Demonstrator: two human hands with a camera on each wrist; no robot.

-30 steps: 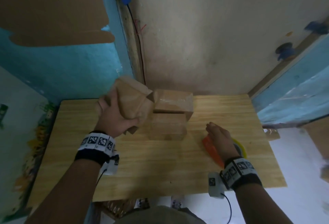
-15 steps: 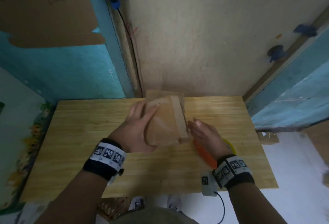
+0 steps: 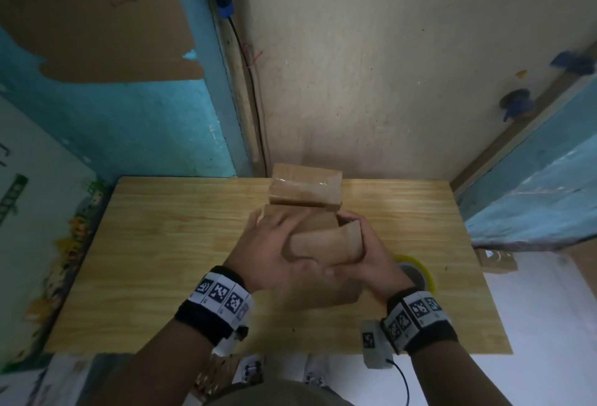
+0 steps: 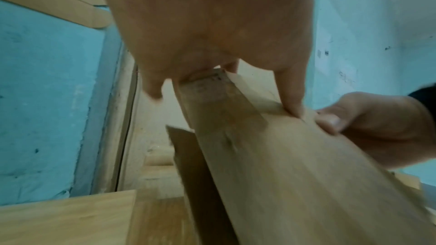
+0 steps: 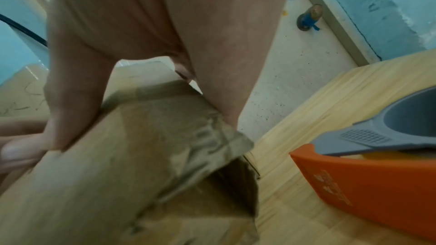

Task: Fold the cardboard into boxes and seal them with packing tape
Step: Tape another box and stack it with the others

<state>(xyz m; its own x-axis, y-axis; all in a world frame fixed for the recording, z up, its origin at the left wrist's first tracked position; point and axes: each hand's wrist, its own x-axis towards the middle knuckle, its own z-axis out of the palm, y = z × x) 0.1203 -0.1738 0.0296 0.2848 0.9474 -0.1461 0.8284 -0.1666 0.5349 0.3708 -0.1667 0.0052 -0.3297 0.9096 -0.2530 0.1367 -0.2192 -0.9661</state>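
I hold a small brown cardboard box (image 3: 326, 241) above the middle of the wooden table (image 3: 161, 244). My left hand (image 3: 274, 237) wraps its left side, fingers spread over the top. My right hand (image 3: 361, 244) grips its right end, thumb on the near face. In the left wrist view my fingers (image 4: 292, 103) press along the box (image 4: 295, 165). The right wrist view shows the box (image 5: 141, 156) with a crumpled, taped flap and an open end facing down and right. The orange tape dispenser (image 5: 365, 174) lies on the table just right of it.
Two folded boxes are stacked at the back middle, the top one (image 3: 305, 189) sealed with clear tape. A yellow tape roll (image 3: 416, 271) shows behind my right wrist. A flat cardboard sheet (image 3: 97, 18) leans on the blue wall. A small box (image 3: 496, 260) lies beyond the table's right edge.
My left hand carried the box from left of the stack to in front of me. My right hand left the tape dispenser and took hold of the box's right end.
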